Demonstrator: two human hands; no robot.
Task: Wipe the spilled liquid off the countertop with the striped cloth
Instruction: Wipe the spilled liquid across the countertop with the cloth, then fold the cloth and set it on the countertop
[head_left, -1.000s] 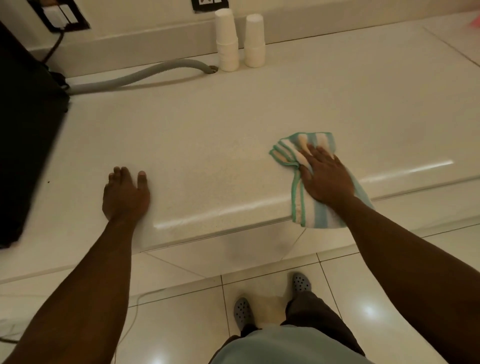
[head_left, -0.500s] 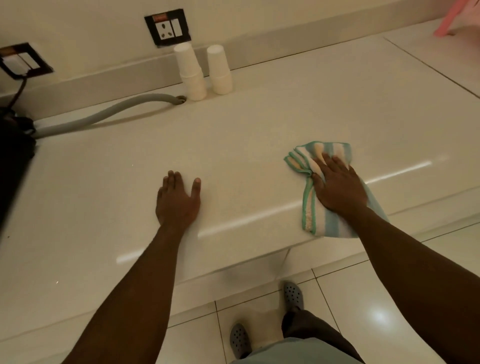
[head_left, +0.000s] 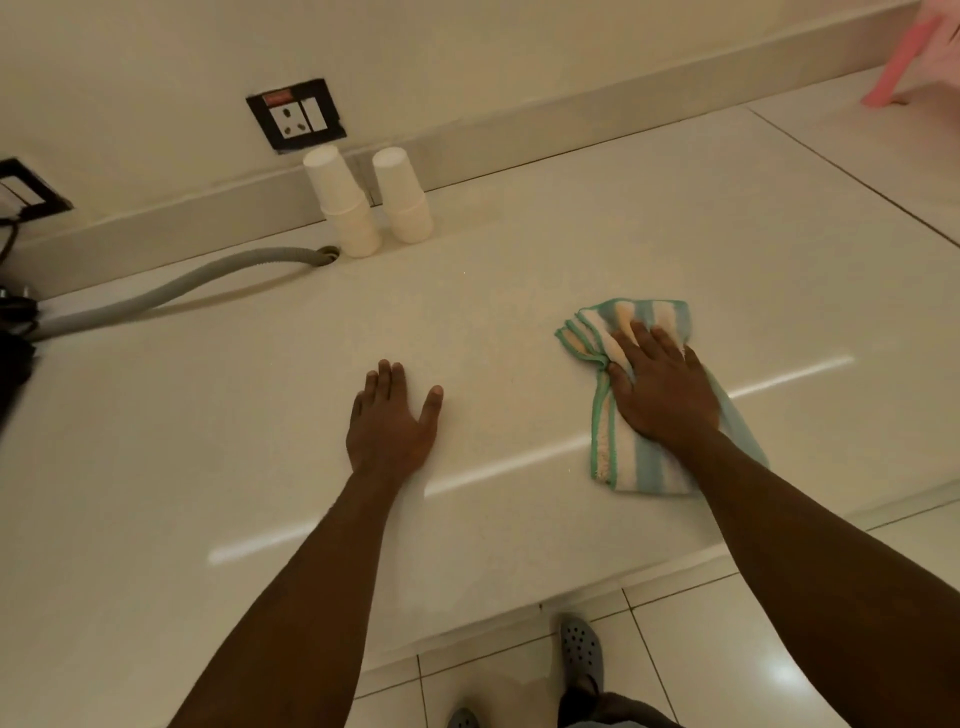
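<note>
The striped cloth (head_left: 631, 462), green, white and pale orange, lies bunched on the white countertop (head_left: 519, 270) near its front edge, right of centre. My right hand (head_left: 662, 389) presses flat on top of the cloth, with the thumb gathering its left edge. My left hand (head_left: 392, 426) rests palm down on the bare countertop to the left of the cloth, fingers spread, holding nothing. I cannot make out any liquid on the glossy surface.
Two stacks of upturned white paper cups (head_left: 343, 208) (head_left: 402, 197) stand at the back wall below a socket plate (head_left: 296, 115). A grey hose (head_left: 171, 288) runs left from a countertop hole toward a black object (head_left: 13, 364). Something pink (head_left: 909, 57) sits far right.
My left hand has slid right along the countertop, closer to the cloth. My right hand stays on the cloth, which has shifted slightly right. The view has swung, bringing the wall socket into sight.
</note>
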